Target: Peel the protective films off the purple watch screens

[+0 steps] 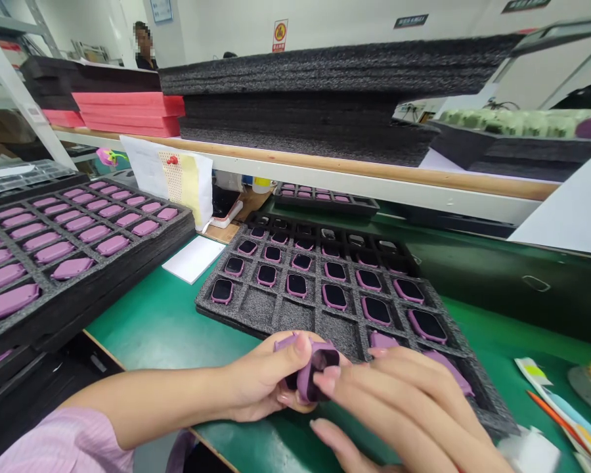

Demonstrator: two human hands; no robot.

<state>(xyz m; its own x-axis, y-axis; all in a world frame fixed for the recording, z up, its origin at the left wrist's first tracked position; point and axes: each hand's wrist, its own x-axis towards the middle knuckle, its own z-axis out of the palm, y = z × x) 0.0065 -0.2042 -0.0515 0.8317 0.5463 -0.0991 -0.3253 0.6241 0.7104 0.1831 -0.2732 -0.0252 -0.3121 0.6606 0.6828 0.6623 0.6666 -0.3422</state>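
Note:
My left hand (263, 384) is closed around a small purple watch body (315, 374) with a dark screen, held just in front of the near edge of a black foam tray (270, 309). My right hand (398, 407) lies over the tray's near right corner, its fingertips touching the same purple piece. The tray holds several purple watch bodies (335, 295) screen up in its pockets; a few near pockets have nothing in them.
At the left stands a stack of foam trays (79, 276) filled with purple back covers. A white card (194, 258) lies on the green mat. Foam sheets are piled on the shelf (325, 171) behind. Papers and a pen (551, 407) lie at the right. A person stands far back.

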